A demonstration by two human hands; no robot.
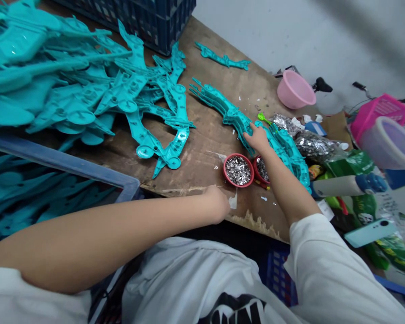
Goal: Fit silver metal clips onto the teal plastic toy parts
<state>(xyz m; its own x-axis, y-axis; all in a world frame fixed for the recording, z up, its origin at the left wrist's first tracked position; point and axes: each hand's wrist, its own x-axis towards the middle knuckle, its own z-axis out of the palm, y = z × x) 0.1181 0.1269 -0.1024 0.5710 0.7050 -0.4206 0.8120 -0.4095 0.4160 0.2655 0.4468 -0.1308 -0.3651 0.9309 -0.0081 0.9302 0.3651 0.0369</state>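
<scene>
Currently, in the head view, the right hand [257,138] lies with fingers over a stack of teal moulded plastic frames [230,116], any pinch hidden, just beyond two red dishes of silver sequins [224,170]. The left hand [217,204] rests curled near the worn front edge of the wooden workbench [256,226], its grip indeterminate. A heap of teal plastic parts [87,92] occupies the left.

The head-worn camera is looking forward and down from above the person's white T-shirt [195,279], facing across a wooden workbench [195,166] toward a grey wall [273,31]. It is sitting close over the left hand [218,204] and right hand [256,138], rolled so the bench runs diagonally.
</scene>
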